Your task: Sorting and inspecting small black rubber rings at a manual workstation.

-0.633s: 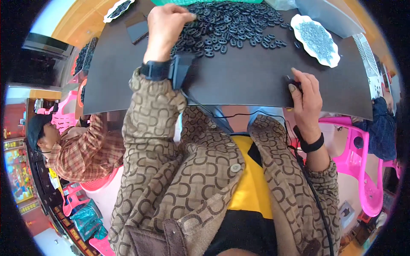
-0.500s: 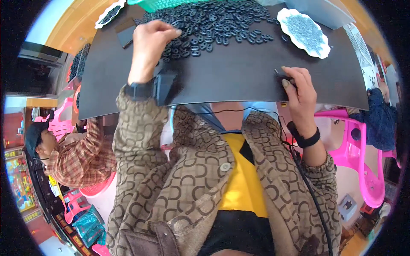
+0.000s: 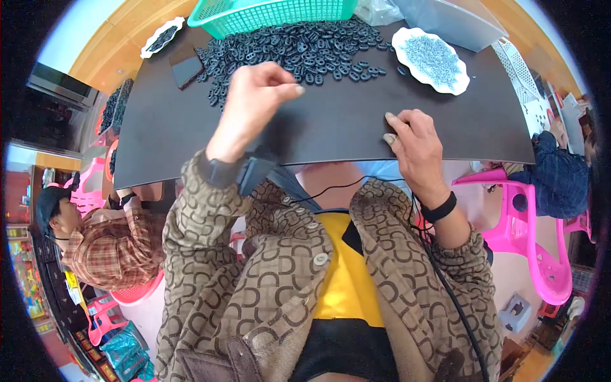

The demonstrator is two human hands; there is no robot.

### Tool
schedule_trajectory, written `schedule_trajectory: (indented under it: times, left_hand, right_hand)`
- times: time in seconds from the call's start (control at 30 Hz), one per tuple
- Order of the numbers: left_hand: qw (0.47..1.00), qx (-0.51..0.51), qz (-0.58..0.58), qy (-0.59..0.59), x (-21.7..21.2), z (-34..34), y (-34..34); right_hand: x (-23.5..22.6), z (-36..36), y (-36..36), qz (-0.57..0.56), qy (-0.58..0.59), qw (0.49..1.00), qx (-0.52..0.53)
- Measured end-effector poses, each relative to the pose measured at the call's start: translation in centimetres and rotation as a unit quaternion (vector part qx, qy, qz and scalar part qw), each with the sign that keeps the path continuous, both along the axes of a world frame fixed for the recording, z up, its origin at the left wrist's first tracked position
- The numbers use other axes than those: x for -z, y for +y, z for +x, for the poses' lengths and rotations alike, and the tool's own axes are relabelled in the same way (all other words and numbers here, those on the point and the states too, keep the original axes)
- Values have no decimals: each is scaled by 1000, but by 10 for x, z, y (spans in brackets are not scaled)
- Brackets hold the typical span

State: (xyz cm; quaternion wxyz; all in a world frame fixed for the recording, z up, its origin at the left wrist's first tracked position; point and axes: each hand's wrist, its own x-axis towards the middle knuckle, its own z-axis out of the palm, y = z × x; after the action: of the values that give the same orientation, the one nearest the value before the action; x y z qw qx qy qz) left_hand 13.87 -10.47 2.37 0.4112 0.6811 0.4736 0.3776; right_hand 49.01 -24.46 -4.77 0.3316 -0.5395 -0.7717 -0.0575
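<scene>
My left hand (image 3: pixel 258 105) is over the table at the near left edge of a heap of small black oval two-holed pieces (image 3: pixel 305 54). Its fingers are curled in, with the thumb pressed to them; whatever may be in that pinch is hidden. My right hand (image 3: pixel 417 143) is above the table's near edge, right of the middle, fingers bent and thumb close to the fingertips. Anything between them is too small or dark to make out. Beyond it, a white scalloped plate (image 3: pixel 459 84) bears many tiny silvery metal pieces (image 3: pixel 433 57).
A green basket (image 3: pixel 273 18) and a clear plastic bin (image 3: pixel 445 22) stand along the far side of the dark table (image 3: pixel 344 137). At far left are a small white dish (image 3: pixel 160 39) and a dark flat block (image 3: pixel 186 69). A person (image 3: pixel 105 242) sits left; a pink chair (image 3: pixel 519 216) stands right.
My left hand has moved right and nearer to me, away from the heap. My right hand has shifted left; the dark piece and tiny metal bit at its fingertips no longer show.
</scene>
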Motion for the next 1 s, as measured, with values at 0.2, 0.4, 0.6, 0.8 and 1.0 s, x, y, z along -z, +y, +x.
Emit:
schedule_trajectory:
  times: [0.2, 0.4, 0.6, 0.8, 1.0]
  left_hand:
    - [988, 79, 64, 114, 5, 53, 45]
    - [993, -106, 48, -20, 6, -18, 102]
    - [971, -228, -6, -73, -1, -88, 68]
    - [946, -318, -33, -45, 26, -126, 21]
    - [954, -298, 34, 28, 71, -108, -15]
  right_hand:
    - [-3, 14, 3, 23, -6, 1000, -4]
    - [-1, 15, 15, 4, 11, 999, -33]
    - [-7, 22, 3, -16, 28, 998, -60]
    - [-8, 30, -8, -30, 7, 998, -62]
    - [7, 46, -17, -28, -23, 999, 34]
